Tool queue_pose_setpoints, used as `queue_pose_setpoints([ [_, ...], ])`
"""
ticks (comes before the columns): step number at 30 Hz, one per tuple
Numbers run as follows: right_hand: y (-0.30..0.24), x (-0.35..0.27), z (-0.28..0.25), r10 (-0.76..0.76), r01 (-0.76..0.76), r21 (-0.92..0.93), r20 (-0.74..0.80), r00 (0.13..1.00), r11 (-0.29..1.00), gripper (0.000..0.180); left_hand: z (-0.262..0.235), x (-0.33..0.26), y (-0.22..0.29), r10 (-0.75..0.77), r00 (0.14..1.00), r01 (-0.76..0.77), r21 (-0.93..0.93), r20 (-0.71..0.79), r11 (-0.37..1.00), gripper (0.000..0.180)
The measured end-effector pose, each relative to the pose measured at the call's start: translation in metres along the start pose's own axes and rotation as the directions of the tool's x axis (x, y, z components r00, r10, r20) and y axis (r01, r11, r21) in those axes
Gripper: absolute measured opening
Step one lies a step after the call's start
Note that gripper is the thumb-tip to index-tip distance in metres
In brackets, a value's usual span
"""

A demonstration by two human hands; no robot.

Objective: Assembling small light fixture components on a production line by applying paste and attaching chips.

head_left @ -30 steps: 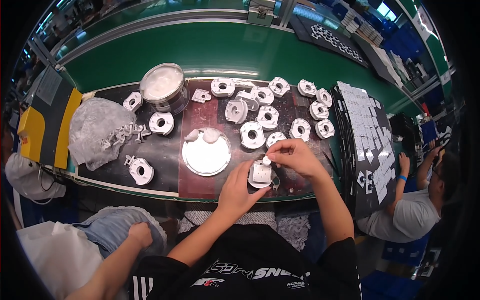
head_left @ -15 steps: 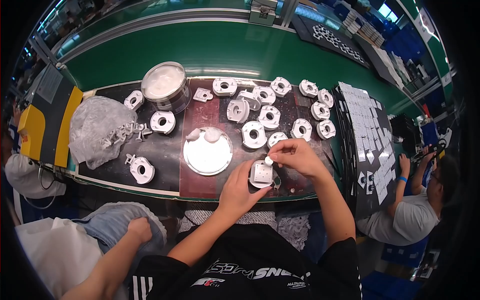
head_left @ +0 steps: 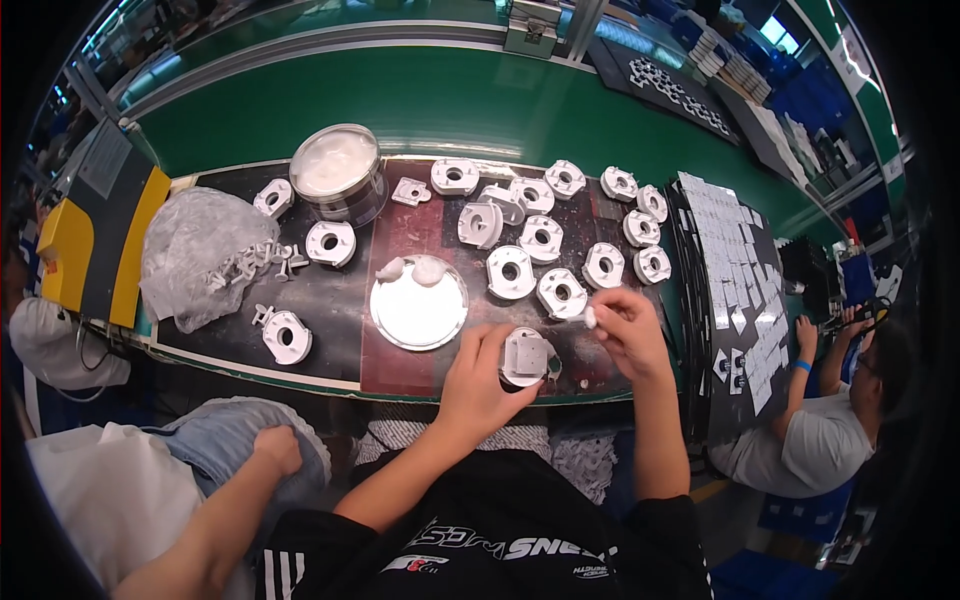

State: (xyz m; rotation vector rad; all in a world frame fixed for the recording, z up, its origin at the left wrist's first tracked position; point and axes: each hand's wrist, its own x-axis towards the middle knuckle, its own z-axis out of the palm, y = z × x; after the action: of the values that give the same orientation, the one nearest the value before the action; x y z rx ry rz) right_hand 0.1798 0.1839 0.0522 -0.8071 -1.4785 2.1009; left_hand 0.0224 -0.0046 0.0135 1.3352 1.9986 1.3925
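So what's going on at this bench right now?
A person at a dark work mat steadies a white part with the left hand, near the mat's front edge. The right hand pinches a small white piece just above it. More white ring-shaped parts lie spread beyond, with a round dish and a tin to the left.

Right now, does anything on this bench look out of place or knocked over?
Mostly tidy. In the group of white ring-shaped parts lying flat, one part near the middle stands tilted on its edge, and another part lies alone at the near left. Two white blobs sit on the round metal lid's far rim.
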Motion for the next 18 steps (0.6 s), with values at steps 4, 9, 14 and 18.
queue_pose_setpoints([
  [4, 0.034, -0.03, -0.023, -0.115, 0.12, 0.289, -0.036, 0.993, 0.95, 0.011, -0.004, 0.0, 0.01, 0.071, 0.997, -0.07, 0.06, -0.02, 0.996, 0.073],
  [9, 0.069, -0.047, -0.037, -0.119, 0.152, 0.412, -0.105, 0.987, 0.898, 0.013, 0.002, 0.0, 0.005, 0.168, 0.985, -0.166, 0.056, -0.033, 0.984, 0.073],
  [14, 0.07, -0.052, -0.035, -0.149, 0.193, 0.154, -0.257, 0.955, 0.969, 0.013, 0.013, -0.004, -0.016, -0.068, 0.996, 0.086, -0.333, 0.064, 0.939, 0.076],
  [18, 0.054, -0.053, -0.027, -0.207, 0.181, -0.105, -0.346, 0.915, 0.978, 0.014, 0.023, -0.008, -0.034, -0.064, 0.998, 0.056, -0.44, -0.002, 0.896, 0.079],
])
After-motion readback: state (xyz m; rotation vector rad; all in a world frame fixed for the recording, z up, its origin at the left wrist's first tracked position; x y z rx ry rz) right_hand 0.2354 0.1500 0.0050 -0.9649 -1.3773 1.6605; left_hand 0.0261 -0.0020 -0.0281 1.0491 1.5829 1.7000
